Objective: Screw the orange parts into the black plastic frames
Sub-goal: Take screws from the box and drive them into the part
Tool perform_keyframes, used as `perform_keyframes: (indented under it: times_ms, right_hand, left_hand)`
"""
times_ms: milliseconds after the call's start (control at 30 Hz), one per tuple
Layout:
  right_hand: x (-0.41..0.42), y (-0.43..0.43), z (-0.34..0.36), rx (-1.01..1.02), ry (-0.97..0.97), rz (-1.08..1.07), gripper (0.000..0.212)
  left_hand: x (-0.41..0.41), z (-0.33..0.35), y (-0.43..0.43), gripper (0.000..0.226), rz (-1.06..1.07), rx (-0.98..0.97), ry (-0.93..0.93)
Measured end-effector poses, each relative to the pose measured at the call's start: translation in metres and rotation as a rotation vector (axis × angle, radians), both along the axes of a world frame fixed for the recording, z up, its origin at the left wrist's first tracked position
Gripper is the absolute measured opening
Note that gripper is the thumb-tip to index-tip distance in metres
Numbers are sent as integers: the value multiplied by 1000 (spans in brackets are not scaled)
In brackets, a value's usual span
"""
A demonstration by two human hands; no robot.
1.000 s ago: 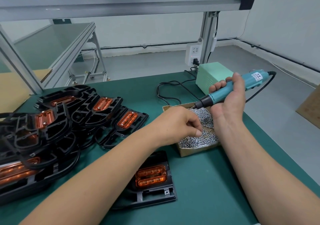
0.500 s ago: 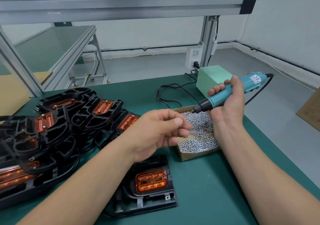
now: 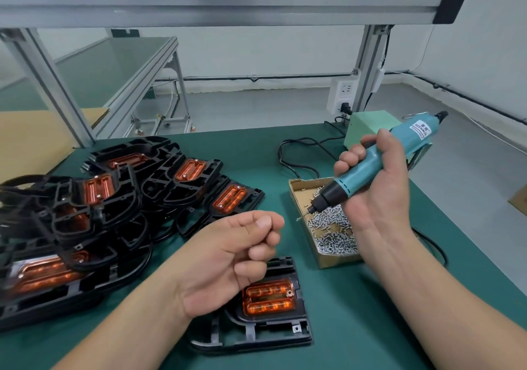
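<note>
right hand [image 3: 379, 198] grips screwdriver [image 3: 370, 165]; left hand [image 3: 228, 255] pinched, contents unseen. a jolt could drop the screw [image 3: 298, 219] off its tip.

The left hand [image 3: 228, 258] had been reaching down into the box [image 3: 298, 195], its fingers [image 3: 258, 252] among the loose screws [image 3: 333, 232]. It then came out and drew back toward the person. It ended up raised over the near black frame [image 3: 256, 338] and its orange part [image 3: 268, 298], palm turned inward, thumb pressed to the curled forefinger. Whether it carried anything could not be made out. The right hand [image 3: 379, 192] brought the screwdriver [image 3: 370, 167] forward and lower, so that the bit, earlier over the far edge of the box, stood out past the box's left wall. A single screw [image 3: 299, 218] now showed at the bit's tip, where none had shown before.
</note>
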State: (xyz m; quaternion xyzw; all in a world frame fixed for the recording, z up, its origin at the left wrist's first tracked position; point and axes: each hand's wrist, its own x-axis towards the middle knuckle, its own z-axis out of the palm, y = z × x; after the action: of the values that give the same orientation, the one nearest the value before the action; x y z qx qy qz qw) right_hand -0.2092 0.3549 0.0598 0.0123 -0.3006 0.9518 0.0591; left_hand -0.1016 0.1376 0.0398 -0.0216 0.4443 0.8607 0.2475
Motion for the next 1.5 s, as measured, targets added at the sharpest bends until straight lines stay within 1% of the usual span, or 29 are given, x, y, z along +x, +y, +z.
perform_keyframes:
  times_ms: [200, 400, 500, 567, 667, 867, 1100, 1333, 1500]
  right_hand:
    - [11, -4, 9, -83, 57, 42, 22]
    - [20, -7, 12, -100, 87, 81, 24]
    - [24, -10, 12, -98, 96, 110, 23]
    - [25, -11, 11, -89, 103, 117, 22]
    - [27, -12, 10, -79, 101, 126, 22]
    - [28, -14, 9, -76, 88, 153, 22]
    - [30, -17, 8, -65, 73, 185, 23]
    - [28, -18, 7, -9, 48, 209, 20]
    - [28, -19, 4, -8, 81, 226, 21]
  left_hand:
    - [2, -6, 0, 30, 29, -86, 53]
    - [4, -8, 5, 22, 85, -141, 60]
    - [6, -8, 7, 24, 90, -167, 67]
    - [7, -9, 9, 26, 94, -170, 71]
    - [9, -9, 10, 21, 89, -155, 91]
    - [10, -8, 12, 30, 69, -156, 127]
    - [11, -7, 13, 32, 51, -198, 176]
    - [12, -5, 13, 32, 90, -355, 255]
    - [12, -6, 13, 30, 111, -433, 311]
